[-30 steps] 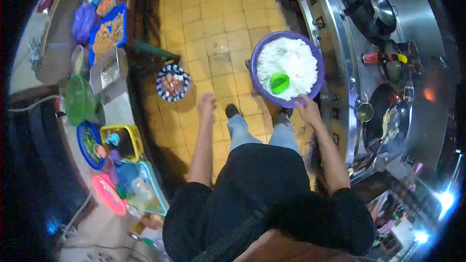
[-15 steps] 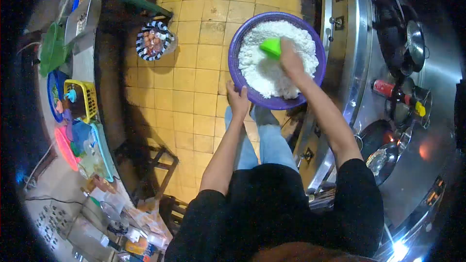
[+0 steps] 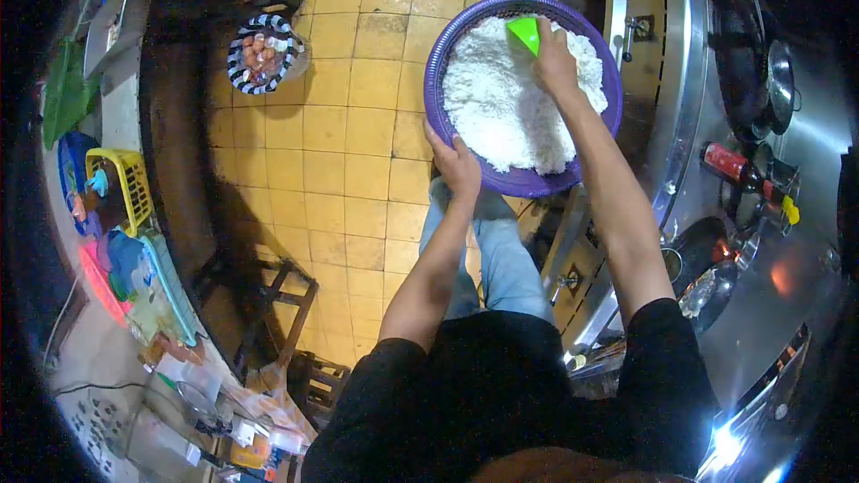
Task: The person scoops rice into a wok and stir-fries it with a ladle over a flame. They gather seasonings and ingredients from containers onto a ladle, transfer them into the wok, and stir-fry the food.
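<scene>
A round purple plastic basin [image 3: 436, 94] with a perforated rim holds a heap of white, crumbly, flour-like stuff [image 3: 501, 98]. On the near left side, my left hand [image 3: 456, 164] grips the basin's rim, thumb over the top and the other fingers partly hidden outside. My right hand [image 3: 557, 61] reaches over the far part of the heap, closed around a bright green plastic scoop [image 3: 524, 33]. The scoop's wide end points left, close to the white stuff. Whether it touches the heap I cannot tell.
Along the right runs a metal stove counter with knobs [image 3: 637, 27], woks [image 3: 778, 85] and a red bottle [image 3: 734, 164]. A striped bag of eggs [image 3: 261, 55] stands on yellow floor tiles. The left counter bears a yellow basket [image 3: 134, 192] and trays.
My right hand and the green scoop have moved toward the far side of the basin, uncovering the heap's middle. My left hand stays at the rim. The whole view has shifted slightly.
</scene>
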The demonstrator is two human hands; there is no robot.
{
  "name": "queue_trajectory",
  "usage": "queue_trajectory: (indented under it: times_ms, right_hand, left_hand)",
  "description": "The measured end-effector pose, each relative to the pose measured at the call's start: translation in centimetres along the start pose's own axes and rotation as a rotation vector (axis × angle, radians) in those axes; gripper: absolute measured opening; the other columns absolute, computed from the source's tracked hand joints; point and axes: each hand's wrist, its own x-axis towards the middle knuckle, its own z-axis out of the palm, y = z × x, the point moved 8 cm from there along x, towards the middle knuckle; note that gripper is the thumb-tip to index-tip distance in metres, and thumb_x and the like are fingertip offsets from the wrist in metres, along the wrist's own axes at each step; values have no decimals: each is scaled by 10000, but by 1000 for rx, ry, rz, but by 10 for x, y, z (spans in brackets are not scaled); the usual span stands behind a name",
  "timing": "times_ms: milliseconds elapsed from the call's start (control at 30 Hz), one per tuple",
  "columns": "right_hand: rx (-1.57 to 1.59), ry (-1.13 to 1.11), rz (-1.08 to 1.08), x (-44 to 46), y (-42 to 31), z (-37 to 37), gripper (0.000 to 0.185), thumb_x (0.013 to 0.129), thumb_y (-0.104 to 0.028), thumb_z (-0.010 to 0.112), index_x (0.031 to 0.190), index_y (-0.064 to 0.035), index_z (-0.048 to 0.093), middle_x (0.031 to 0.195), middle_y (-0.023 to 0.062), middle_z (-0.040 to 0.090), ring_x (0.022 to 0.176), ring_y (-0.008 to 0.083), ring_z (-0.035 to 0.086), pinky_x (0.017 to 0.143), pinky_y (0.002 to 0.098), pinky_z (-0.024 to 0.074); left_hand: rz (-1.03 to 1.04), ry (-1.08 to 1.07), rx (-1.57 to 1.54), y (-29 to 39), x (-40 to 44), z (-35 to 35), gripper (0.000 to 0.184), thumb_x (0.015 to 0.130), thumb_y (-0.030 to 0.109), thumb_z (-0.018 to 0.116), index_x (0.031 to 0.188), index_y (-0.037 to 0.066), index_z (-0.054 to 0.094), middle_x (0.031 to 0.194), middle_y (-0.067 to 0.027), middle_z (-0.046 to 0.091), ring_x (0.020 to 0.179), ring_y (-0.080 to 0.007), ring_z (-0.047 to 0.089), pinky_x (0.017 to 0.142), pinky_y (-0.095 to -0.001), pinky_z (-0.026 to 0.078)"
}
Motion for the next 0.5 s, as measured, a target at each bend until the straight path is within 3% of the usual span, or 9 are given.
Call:
queue_trajectory:
  times_ms: [167, 233, 267, 333, 400, 500]
  right_hand:
    - [-64, -29, -45, -22, -5, 18, 507, 830, -131, 546, 1303, -151, 361, 1104, 252, 465, 832, 465, 598, 717, 522, 498]
    - [51, -63, 16, -39, -17, 19, 494, 841, -142, 530, 1304, -147, 360, 1098, 259, 463, 830, 459, 600, 691, 514, 504]
    - [30, -84, 31, -48, -28, 16, 542, 817, -24, 480, 1326, -145, 339, 1102, 261, 464, 801, 467, 591, 679, 502, 504]
    - [-63, -156, -14, -70, -48, 34, 540, 830, -63, 486, 1342, -144, 334, 1159, 257, 455, 775, 444, 606, 660, 492, 516]
    - [-271, 88, -226, -97, -76, 67, 534, 826, -138, 530, 1327, -126, 348, 1120, 287, 453, 716, 407, 606, 592, 432, 532]
    - [-164, 3, -209, -123, -104, 61, 551, 831, -184, 549, 1330, -98, 333, 1148, 314, 432, 756, 421, 619, 594, 440, 538]
  left_hand:
    - [47, 32, 32, -2, 3, 3, 562, 914, 111, 437, 1410, -14, 206, 1378, -303, 346, 1244, -430, 389, 1034, -434, 307]
    - [53, 43, 36, 0, 2, 6, 551, 934, 146, 425, 1412, -15, 202, 1383, -300, 342, 1255, -425, 381, 1042, -429, 300]
    - [42, 49, 43, 0, 1, 5, 546, 949, 177, 414, 1412, -19, 201, 1390, -298, 335, 1268, -420, 368, 1051, -422, 291]
    - [40, 47, 51, 2, 4, 7, 544, 964, 209, 404, 1412, -23, 200, 1397, -295, 328, 1281, -415, 356, 1059, -416, 281]
    - [30, 18, 17, -7, 4, 6, 552, 987, 260, 381, 1430, 14, 161, 1407, -227, 344, 1272, -358, 373, 1055, -381, 282]
    - [48, -106, -156, -11, 7, 7, 580, 1000, 352, 315, 1440, 17, 140, 1462, -206, 245, 1325, -319, 287, 1087, -378, 218]
